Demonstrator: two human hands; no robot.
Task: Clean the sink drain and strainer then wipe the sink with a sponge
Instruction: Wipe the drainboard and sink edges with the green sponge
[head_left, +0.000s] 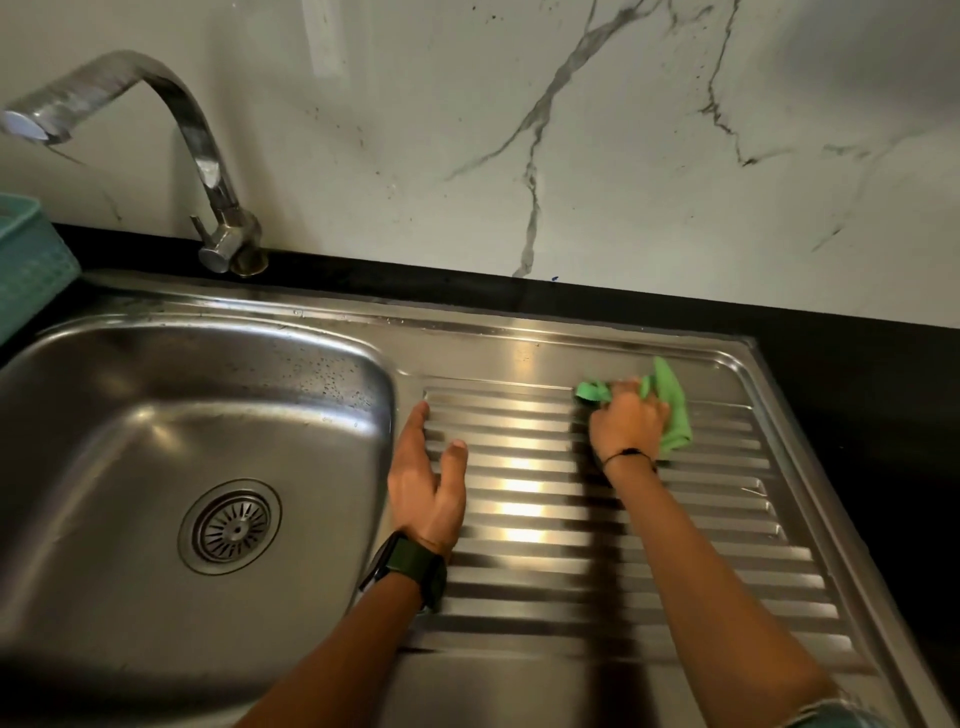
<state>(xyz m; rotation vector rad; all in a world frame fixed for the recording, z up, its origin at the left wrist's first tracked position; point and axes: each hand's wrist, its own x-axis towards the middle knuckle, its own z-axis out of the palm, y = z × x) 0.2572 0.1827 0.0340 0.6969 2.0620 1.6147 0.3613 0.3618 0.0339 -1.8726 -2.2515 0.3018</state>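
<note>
The steel sink basin (130, 426) fills the left, with its round slotted strainer (230, 526) seated in the drain. To its right lies the ribbed drainboard (545, 519). My right hand (628, 423) is closed on a crumpled green cloth (670, 405) and presses it onto the far part of the drainboard. My left hand (428, 478), wearing a dark watch, rests flat with fingers spread on the drainboard's left edge beside the basin, holding nothing.
A curved chrome tap (208, 171) stands behind the basin, its spout reaching left. A teal plastic basket (26, 260) sits at the far left edge. Black countertop (857, 395) borders the sink, with a marble-pattern wall (571, 130) behind.
</note>
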